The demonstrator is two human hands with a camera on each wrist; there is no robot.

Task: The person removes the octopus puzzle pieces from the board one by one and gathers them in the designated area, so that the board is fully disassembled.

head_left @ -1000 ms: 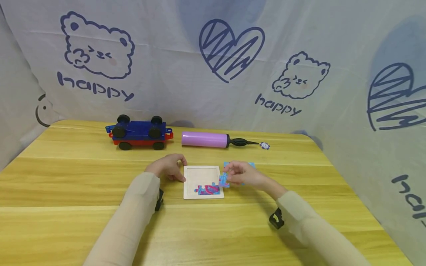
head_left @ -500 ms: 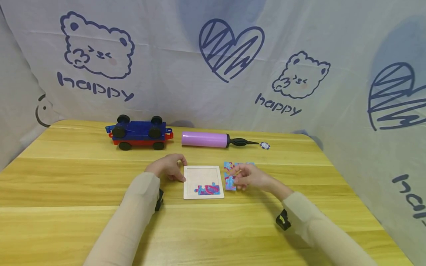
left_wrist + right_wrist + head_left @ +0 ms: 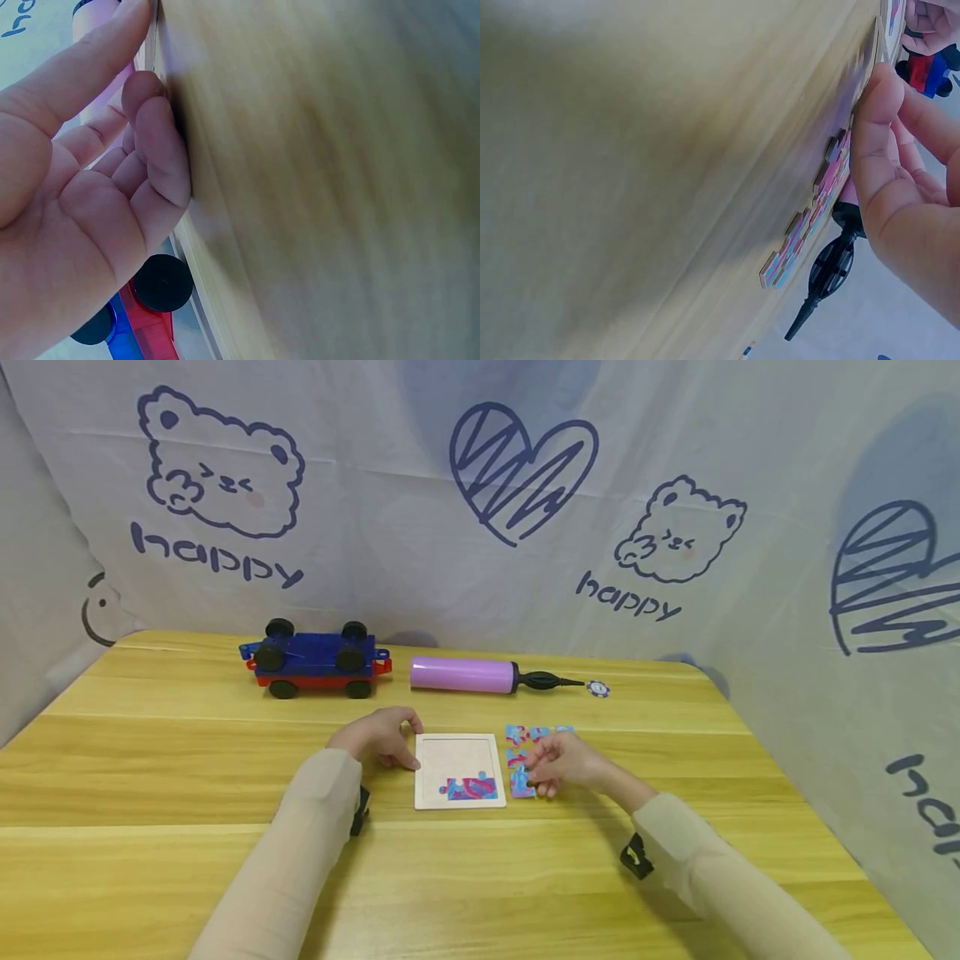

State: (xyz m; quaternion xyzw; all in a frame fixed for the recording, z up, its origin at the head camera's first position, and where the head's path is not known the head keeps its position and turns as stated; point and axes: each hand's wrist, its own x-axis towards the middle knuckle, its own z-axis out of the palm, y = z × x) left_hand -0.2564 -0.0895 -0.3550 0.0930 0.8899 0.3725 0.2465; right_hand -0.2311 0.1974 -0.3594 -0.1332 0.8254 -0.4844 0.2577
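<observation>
In the head view my left hand (image 3: 381, 737) rests against the left side of a white square puzzle tray (image 3: 422, 804), thumb and a finger touching its edge. The left wrist view shows the thumb (image 3: 90, 67) stretched out and the other fingers loosely bent. Two joined blue and pink jigsaw pieces (image 3: 471, 788) lie in the tray's lower right. Just right of the tray, my right hand (image 3: 566, 764) pinches a light blue and purple jigsaw piece (image 3: 521, 782) between thumb and fingers. In the right wrist view that piece appears edge-on, low over the table.
Several loose jigsaw pieces (image 3: 517, 735) lie right of the tray, partly hidden behind my right hand. Behind stand two stacked toy wagons (image 3: 315, 664), a purple balloon pump (image 3: 461, 674) and a small round chip (image 3: 597, 688). A printed white cloth (image 3: 375, 568) hangs along the table's far edge.
My right hand has moved right and slightly toward me, carrying the pinched jigsaw piece from over the tray's right edge to beside it. My left hand has stayed put.
</observation>
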